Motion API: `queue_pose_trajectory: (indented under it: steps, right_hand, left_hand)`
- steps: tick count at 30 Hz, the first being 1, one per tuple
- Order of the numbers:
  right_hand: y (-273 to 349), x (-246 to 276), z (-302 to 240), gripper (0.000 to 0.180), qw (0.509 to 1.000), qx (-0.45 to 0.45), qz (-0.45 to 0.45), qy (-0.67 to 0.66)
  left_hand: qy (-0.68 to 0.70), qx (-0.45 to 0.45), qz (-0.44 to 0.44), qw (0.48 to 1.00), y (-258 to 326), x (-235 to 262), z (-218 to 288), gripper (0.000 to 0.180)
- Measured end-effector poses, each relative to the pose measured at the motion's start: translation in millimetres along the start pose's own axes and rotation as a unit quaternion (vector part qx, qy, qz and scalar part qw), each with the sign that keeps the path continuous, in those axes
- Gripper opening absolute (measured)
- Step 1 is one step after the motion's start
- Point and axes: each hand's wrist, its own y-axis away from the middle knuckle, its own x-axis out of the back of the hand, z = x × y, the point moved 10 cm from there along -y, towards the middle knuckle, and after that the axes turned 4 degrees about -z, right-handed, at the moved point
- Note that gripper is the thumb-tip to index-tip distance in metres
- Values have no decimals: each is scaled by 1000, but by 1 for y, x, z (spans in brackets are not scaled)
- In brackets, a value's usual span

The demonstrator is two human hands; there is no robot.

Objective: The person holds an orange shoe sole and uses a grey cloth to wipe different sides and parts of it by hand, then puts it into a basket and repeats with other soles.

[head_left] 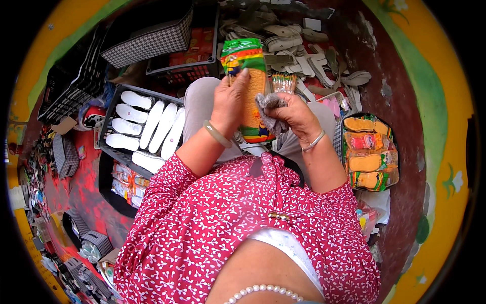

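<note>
Packaged insole (254,83) over lap, centre. Left hand (231,101) grips its left edge, thumb on face; right hand (298,115) pinches grey cloth (272,112) at its right edge. Probably light, bendy, film slippery; long edges look the best hold.

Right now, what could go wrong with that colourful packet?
The packet might slip and drop, as the left hand seems to pinch it mostly along one side. The grey cloth, bunched in the right hand over the packet's lower part, could crease it or nudge it loose if pressed too hard.
</note>
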Motion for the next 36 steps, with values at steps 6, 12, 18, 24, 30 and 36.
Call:
queue_pose_trajectory:
  steps: [6, 12, 18, 24, 30, 36]
  right_hand:
    - [13, -11, 6, 34, 1000, -12, -27, -5]
    - [27, -15, 1, 17, 995, -34, -32, 91]
    - [33, -17, 3, 18, 993, -30, -19, 109]
    - [34, -9, 26, 25, 991, -51, -33, 122]
    - [51, 29, 52, 28, 999, -31, 22, -10]
    - [44, 47, 7, 45, 978, 66, 67, -187]
  left_hand:
    - [23, -6, -20, 1000, -4, 1, 8, 29]
    - [63, -11, -5, 998, -1, 2, 12, 24]
    - [94, -2, 4, 996, 1, 9, 7, 22]
    - [93, -55, 58, 992, -3, 24, 20, 26]
    - [135, -85, 110, 981, -25, 73, 71, 28]
    - [136, -39, 48, 989, -16, 49, 49, 28]
